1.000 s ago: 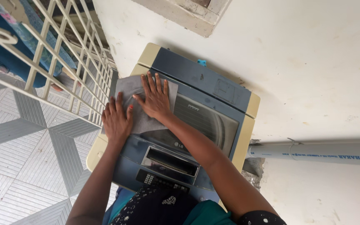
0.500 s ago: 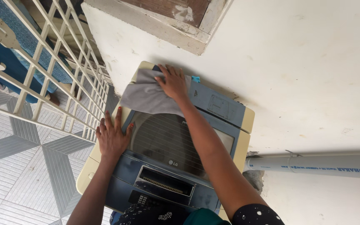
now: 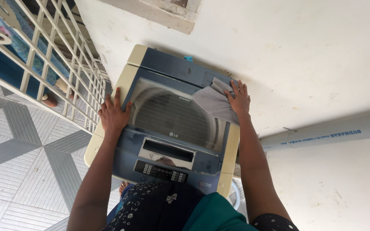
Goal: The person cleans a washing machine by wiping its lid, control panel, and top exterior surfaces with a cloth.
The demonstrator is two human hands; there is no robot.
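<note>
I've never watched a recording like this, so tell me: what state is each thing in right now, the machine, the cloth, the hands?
washing machine: upright against the wall, lid shut.
lid: closed, see-through, drum visible beneath.
grey cloth: spread flat on the lid's back right corner.
right hand: fingers spread, pressing on the cloth.
left hand: flat on the machine's left edge, holding nothing.
metal grille: tilted beside the machine.

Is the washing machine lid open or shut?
Shut. The lid lies flat on the washing machine, and the grey cloth rests on its far corner.
</note>
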